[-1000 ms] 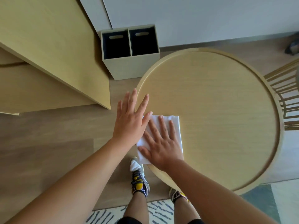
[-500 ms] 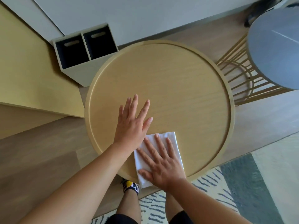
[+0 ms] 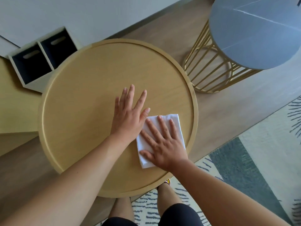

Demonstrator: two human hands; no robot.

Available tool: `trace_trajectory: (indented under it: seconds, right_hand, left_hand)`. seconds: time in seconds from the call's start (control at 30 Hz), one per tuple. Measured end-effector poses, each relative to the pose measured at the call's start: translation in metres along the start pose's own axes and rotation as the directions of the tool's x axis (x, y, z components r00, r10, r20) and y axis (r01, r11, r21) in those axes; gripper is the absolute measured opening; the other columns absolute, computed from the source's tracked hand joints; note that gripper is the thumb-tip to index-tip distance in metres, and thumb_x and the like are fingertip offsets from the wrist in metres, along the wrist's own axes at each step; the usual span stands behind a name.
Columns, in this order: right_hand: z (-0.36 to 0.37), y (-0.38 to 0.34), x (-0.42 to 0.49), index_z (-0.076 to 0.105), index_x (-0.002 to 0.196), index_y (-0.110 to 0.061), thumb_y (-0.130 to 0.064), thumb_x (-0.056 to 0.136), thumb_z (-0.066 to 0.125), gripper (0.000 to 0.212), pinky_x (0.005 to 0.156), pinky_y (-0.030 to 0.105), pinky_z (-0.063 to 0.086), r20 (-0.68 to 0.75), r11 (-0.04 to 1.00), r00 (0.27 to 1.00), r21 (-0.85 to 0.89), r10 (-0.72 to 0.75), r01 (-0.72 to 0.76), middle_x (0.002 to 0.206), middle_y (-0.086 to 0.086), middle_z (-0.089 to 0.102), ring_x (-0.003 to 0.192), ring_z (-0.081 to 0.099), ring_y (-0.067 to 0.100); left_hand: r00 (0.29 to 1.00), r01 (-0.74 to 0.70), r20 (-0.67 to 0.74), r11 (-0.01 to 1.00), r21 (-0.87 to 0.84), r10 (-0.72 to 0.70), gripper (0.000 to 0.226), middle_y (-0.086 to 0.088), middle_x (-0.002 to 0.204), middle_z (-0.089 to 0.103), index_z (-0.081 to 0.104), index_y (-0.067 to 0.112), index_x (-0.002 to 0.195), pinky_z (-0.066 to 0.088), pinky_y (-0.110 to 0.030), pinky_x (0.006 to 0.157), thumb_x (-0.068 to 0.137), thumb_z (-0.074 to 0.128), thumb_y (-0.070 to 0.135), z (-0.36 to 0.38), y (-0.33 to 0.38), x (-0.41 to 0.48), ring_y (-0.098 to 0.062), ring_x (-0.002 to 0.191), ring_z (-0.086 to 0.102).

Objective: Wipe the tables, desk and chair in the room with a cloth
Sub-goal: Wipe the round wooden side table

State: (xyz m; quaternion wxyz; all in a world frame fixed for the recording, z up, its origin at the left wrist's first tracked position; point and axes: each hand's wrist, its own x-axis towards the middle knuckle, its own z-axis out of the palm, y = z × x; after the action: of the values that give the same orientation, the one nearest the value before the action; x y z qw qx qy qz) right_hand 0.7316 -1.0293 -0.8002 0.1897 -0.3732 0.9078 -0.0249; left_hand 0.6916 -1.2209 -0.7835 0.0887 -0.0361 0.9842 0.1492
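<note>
A round, pale wooden table with a raised rim (image 3: 68, 98) stands on a light wood-plank floor (image 3: 219, 115), seen from straight above. Its top is bare apart from a folded white cloth (image 3: 175, 119), which lies flat on the near right part of the surface, inside the rim.

The person's right hand (image 3: 162, 144) is spread flat on top of the cloth, fingers splayed and palm down, pressing it to the wood rather than gripping it. The left hand (image 3: 128, 116) lies flat on the bare tabletop just beside it, fingers open and holding nothing; its thumb touches the cloth's far left corner.

Beyond the table to the right is a smaller round side table with a grey-blue top (image 3: 257, 30) on a gold wire-frame base (image 3: 210, 69). To the far left, against the pale wall (image 3: 97, 13), sits a white two-compartment storage box with dark inserts (image 3: 40, 57), partly tucked behind the table's edge. A yellow wooden panel (image 3: 14, 103) fills the left side. A cream rug with teal patches and dark dashes (image 3: 260, 160) covers the floor at the near right, and the person's legs show below the table.
</note>
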Motion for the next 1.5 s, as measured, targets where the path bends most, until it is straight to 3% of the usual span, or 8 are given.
trace_trajectory:
  seconds: [0.17,0.3,0.4,0.7,1.1,1.4,1.5]
  right_hand:
    - [-0.020,0.046,0.032,0.010,0.163,-0.035,-0.073,0.099,0.018,0.075,0.123,0.064,0.002,-0.028,0.991,0.991,0.023,0.130,-0.129,0.172,0.002,0.001,0.156,-0.011,0.036]
    - [-0.038,0.071,0.065,-0.003,0.162,-0.037,-0.075,0.098,0.011,0.076,0.122,0.062,-0.006,-0.027,0.984,0.983,0.008,0.180,-0.180,0.171,0.000,-0.011,0.155,-0.021,0.034]
    - [-0.050,0.083,0.094,-0.003,0.163,-0.037,-0.076,0.098,0.009,0.077,0.122,0.062,-0.008,-0.052,0.977,0.976,0.017,0.213,-0.212,0.171,0.001,-0.011,0.155,-0.019,0.035]
    - [-0.080,0.087,0.197,-0.005,0.162,-0.037,-0.075,0.097,0.006,0.076,0.122,0.061,-0.009,-0.083,0.982,0.980,-0.031,0.181,-0.184,0.171,0.000,-0.012,0.155,-0.020,0.034]
    - [-0.092,-0.021,0.314,-0.010,0.161,-0.039,-0.074,0.095,0.003,0.076,0.122,0.060,-0.011,-0.073,0.994,0.997,-0.106,0.013,-0.021,0.170,-0.002,-0.016,0.154,-0.023,0.034]
    - [-0.077,-0.139,0.335,-0.017,0.159,-0.038,-0.073,0.096,0.001,0.075,0.122,0.061,-0.011,-0.038,0.982,0.992,-0.154,-0.118,0.111,0.168,-0.002,-0.024,0.153,-0.025,0.034]
    - [-0.072,-0.179,0.332,-0.010,0.161,-0.035,-0.073,0.096,0.001,0.076,0.122,0.062,-0.010,-0.003,0.967,0.985,-0.190,-0.171,0.167,0.170,0.000,-0.018,0.152,-0.027,0.036]
  left_hand:
    - [0.999,-0.040,-0.024,0.999,0.001,0.040,0.059,-0.015,0.167,0.013,0.027,0.029,0.159,0.017,-0.060,0.121,0.103,0.028,0.051,0.005,0.010,0.027,-0.037,0.154,0.011]
    - [0.999,-0.011,-0.044,1.000,-0.008,0.011,0.059,-0.016,0.167,0.014,0.028,0.029,0.158,0.015,-0.060,0.122,0.104,0.025,0.053,0.005,0.008,0.047,-0.037,0.154,0.012]
    - [0.998,0.025,-0.057,1.000,-0.011,-0.026,0.059,-0.016,0.167,0.013,0.026,0.030,0.159,0.015,-0.059,0.122,0.104,0.024,0.052,0.001,0.000,0.059,-0.037,0.154,0.011]
    - [0.981,0.142,-0.133,0.989,-0.029,-0.145,0.058,-0.016,0.167,0.013,0.026,0.030,0.159,0.015,-0.059,0.122,0.105,0.025,0.053,-0.012,-0.054,0.066,-0.036,0.154,0.011]
    - [0.919,0.332,-0.207,0.942,-0.047,-0.334,0.057,-0.013,0.168,0.008,0.018,0.032,0.161,0.013,-0.056,0.123,0.107,0.021,0.052,-0.029,-0.161,0.001,-0.032,0.156,0.004]
    - [0.865,0.419,-0.247,0.900,-0.120,-0.436,0.058,-0.013,0.168,0.007,0.016,0.031,0.161,0.009,-0.056,0.125,0.107,0.018,0.053,-0.046,-0.233,-0.068,-0.031,0.156,0.001]
    - [0.853,0.439,-0.253,0.889,-0.128,-0.458,0.057,-0.012,0.169,0.005,0.016,0.032,0.161,0.009,-0.056,0.125,0.108,0.021,0.052,-0.051,-0.255,-0.091,-0.031,0.156,0.000]
